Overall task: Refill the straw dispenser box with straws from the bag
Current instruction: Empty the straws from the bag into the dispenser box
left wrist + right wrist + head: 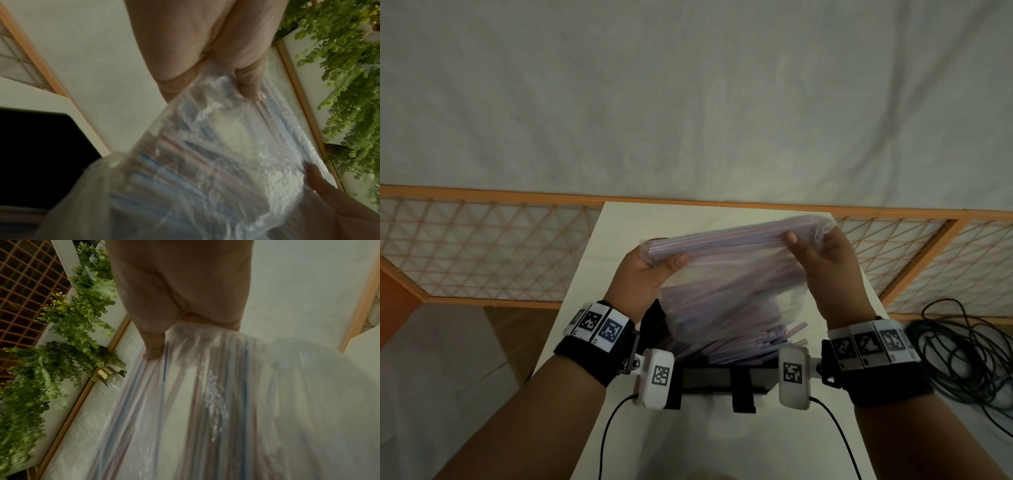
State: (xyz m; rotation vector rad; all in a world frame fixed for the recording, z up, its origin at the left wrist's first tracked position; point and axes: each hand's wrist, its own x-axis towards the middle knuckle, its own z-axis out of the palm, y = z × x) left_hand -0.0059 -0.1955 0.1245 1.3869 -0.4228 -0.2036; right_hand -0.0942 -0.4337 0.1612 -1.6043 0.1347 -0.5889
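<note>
A clear plastic bag point(732, 267) of red- and blue-striped straws is held up over a black dispenser box point(717, 380) on the white table. My left hand point(650, 270) grips the bag's left end, my right hand point(822, 260) grips its right end. Loose straws point(760, 346) lie heaped in the box below the bag's hanging mouth. In the left wrist view the bag point(205, 162) fills the frame, my fingers point(246, 84) pinching its plastic. The right wrist view shows the bag point(216, 402) with striped straws inside, my fingers point(154, 347) curled on its edge.
The white table point(585, 308) is narrow, with an orange lattice railing point(482, 253) behind it. Coiled black cables point(962, 359) lie to the right. Green foliage point(51, 353) hangs along a wall in the wrist views.
</note>
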